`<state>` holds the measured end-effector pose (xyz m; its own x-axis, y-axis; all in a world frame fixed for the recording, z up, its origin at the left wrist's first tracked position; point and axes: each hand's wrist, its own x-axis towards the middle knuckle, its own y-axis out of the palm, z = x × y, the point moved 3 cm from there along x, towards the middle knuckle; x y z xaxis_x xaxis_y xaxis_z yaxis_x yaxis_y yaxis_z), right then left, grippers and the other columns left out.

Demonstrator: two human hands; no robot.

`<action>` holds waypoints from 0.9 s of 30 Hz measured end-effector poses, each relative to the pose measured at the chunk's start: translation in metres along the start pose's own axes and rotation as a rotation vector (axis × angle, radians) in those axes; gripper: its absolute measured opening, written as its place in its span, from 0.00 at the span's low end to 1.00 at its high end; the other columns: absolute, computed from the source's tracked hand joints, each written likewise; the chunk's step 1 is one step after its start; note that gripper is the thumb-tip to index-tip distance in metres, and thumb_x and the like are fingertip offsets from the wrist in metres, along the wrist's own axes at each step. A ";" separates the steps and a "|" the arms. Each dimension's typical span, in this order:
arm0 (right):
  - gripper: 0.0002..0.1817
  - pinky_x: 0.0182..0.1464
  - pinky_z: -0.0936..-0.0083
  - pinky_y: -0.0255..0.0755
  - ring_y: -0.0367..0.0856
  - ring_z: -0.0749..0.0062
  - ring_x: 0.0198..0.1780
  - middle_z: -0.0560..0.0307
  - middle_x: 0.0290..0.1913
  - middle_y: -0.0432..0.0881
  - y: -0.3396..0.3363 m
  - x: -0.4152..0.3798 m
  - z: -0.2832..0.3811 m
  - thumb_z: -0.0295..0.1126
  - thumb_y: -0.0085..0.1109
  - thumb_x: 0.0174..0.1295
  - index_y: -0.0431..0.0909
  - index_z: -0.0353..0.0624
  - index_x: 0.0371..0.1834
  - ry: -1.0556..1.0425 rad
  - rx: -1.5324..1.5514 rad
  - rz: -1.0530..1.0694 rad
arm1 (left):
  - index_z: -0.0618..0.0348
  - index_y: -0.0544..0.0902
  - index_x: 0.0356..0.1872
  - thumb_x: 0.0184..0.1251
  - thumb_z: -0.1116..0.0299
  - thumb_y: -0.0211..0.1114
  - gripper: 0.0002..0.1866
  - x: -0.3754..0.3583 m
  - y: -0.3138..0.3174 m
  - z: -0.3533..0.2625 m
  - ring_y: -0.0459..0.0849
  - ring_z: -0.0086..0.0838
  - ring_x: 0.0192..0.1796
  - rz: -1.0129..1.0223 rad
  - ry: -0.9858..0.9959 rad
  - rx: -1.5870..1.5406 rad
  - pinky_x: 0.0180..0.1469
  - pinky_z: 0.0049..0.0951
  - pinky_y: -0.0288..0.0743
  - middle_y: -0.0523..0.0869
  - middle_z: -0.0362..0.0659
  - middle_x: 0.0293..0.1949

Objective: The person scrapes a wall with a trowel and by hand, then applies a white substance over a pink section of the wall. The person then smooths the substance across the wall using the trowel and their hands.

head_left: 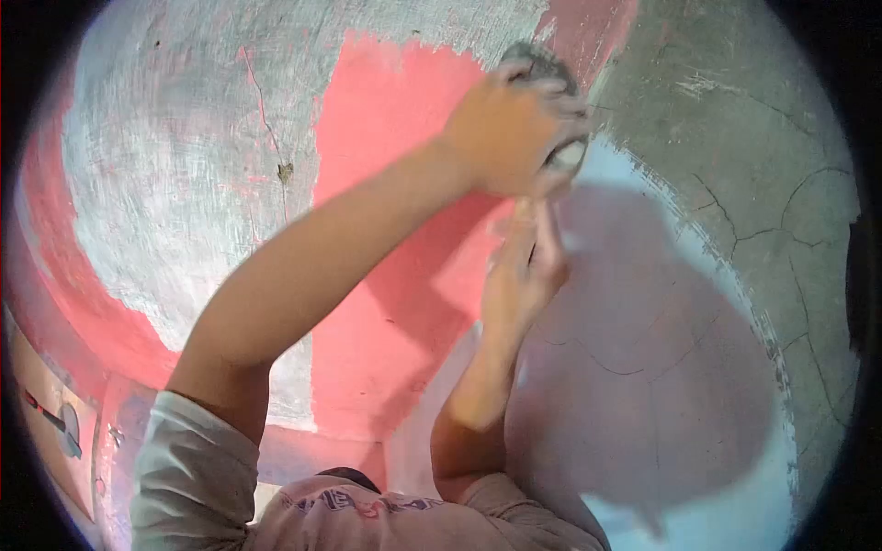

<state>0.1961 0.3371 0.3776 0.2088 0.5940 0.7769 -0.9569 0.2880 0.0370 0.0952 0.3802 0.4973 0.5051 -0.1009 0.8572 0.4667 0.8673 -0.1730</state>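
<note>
Raised at the upper middle, my left hand (514,133) is closed around a dark grey, rounded object (540,62), whose kind is hidden by the fingers and motion blur. A small whitish part (570,154) shows at the hand's lower right edge. Just below, my right hand (525,271) points upward with its fingers drawn together against the underside of my left hand. Whatever it pinches is too blurred to name. Both hands are in front of a pink painted patch (395,138) and a pale painted area (634,174).
Left of the pink patch is a streaky grey-white surface (175,165) with a crack and a small hole (286,172). Cracked bare grey surface (744,119) lies to the right. A flat-bladed tool (66,427) rests at the lower left. Shadows fall across the pale area.
</note>
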 end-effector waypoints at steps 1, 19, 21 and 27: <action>0.20 0.33 0.78 0.70 0.77 0.82 0.32 0.59 0.31 0.84 0.000 0.015 0.005 0.30 0.49 0.83 0.84 0.39 0.70 0.002 0.044 -0.012 | 0.46 0.93 0.50 0.54 0.52 0.68 0.22 0.014 0.003 0.008 0.86 0.38 0.67 0.031 -0.024 -0.006 0.72 0.54 0.73 0.91 0.38 0.61; 0.20 0.35 0.79 0.69 0.74 0.81 0.30 0.59 0.30 0.81 0.005 0.010 -0.006 0.28 0.49 0.81 0.83 0.40 0.70 0.004 0.106 0.049 | 0.46 0.92 0.56 0.50 0.51 0.69 0.29 0.000 -0.001 0.008 0.85 0.40 0.69 0.019 -0.007 0.106 0.77 0.58 0.69 0.90 0.40 0.64; 0.22 0.40 0.78 0.73 0.76 0.80 0.32 0.58 0.29 0.82 0.001 -0.013 -0.006 0.25 0.48 0.81 0.80 0.39 0.74 0.014 0.097 0.068 | 0.46 0.92 0.56 0.49 0.51 0.69 0.30 -0.025 -0.006 -0.007 0.84 0.40 0.71 0.102 -0.082 0.023 0.78 0.58 0.68 0.89 0.41 0.66; 0.18 0.33 0.79 0.66 0.69 0.85 0.28 0.63 0.28 0.79 0.009 0.032 0.005 0.33 0.53 0.84 0.84 0.44 0.70 0.065 0.227 0.015 | 0.46 0.93 0.53 0.53 0.50 0.69 0.26 0.034 -0.011 0.020 0.87 0.38 0.67 0.185 -0.072 0.049 0.76 0.57 0.70 0.90 0.40 0.64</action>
<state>0.1935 0.3548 0.4056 0.1994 0.6463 0.7366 -0.9794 0.1063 0.1718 0.0925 0.3771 0.5383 0.5246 0.0963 0.8459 0.3338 0.8908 -0.3084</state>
